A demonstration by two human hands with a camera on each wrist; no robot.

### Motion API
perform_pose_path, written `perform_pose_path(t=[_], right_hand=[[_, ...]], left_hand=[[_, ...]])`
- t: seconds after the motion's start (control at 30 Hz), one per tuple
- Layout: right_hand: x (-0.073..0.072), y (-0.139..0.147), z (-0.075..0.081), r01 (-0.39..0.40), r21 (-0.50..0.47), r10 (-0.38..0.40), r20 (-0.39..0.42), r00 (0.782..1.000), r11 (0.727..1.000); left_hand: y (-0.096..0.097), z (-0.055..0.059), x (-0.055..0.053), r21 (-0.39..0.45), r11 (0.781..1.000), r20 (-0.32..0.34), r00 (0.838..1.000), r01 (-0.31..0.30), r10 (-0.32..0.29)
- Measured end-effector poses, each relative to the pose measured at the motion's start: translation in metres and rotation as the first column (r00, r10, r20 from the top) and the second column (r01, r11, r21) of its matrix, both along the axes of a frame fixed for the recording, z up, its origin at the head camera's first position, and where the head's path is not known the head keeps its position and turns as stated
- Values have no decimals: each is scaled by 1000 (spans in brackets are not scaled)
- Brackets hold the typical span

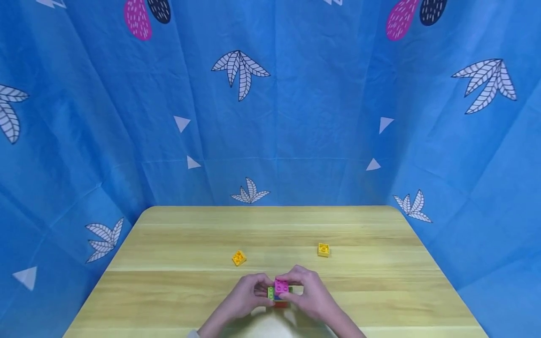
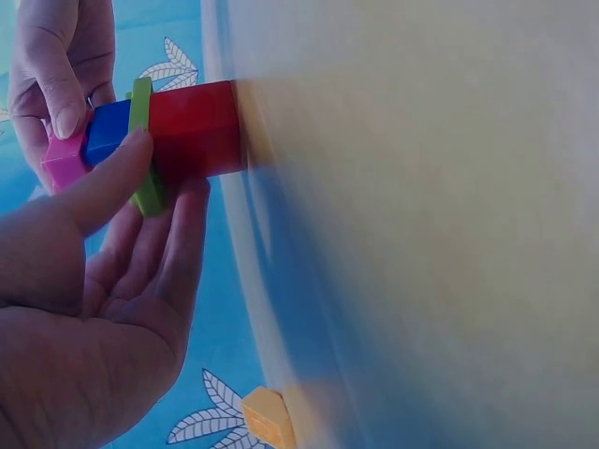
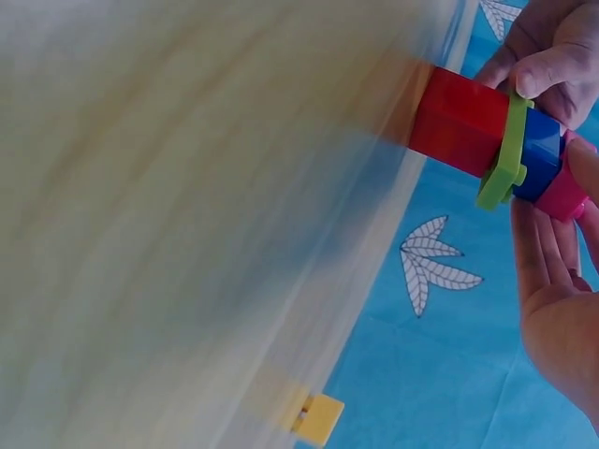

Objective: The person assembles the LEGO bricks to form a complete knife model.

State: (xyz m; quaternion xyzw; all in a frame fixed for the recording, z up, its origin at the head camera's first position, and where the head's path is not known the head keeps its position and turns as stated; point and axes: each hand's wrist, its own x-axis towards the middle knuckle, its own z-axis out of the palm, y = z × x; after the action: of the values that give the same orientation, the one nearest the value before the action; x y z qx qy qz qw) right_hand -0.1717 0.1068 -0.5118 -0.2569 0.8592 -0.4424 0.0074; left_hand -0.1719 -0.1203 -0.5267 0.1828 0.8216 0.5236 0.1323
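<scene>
A small stack of toy building blocks stands on the table in front of me. Its base is a red block, topped by a thin green plate, a blue block and a pink block. My left hand holds the stack from the left, its thumb on the green plate's edge and its fingers beside the red block in the left wrist view. From the right, my right hand pinches the pink block between thumb and fingers, at the top of the blue one.
Farther back on the wooden table lie two yellow blocks, one at the left and another at the right. Both show their hollow undersides. A blue patterned curtain hangs behind and along both sides.
</scene>
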Motion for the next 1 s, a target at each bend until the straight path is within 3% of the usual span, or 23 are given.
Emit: perform_pose_path(t=[0.63, 1.0], right_hand=[[2, -2, 0, 4, 72, 2, -91, 996, 997], [0, -1, 1, -15, 80, 22, -92, 996, 997]], left_hand=[[0, 1, 0, 5, 1000, 3, 1000, 4, -4], [0, 1, 0, 6, 1000, 8, 1000, 9, -9]])
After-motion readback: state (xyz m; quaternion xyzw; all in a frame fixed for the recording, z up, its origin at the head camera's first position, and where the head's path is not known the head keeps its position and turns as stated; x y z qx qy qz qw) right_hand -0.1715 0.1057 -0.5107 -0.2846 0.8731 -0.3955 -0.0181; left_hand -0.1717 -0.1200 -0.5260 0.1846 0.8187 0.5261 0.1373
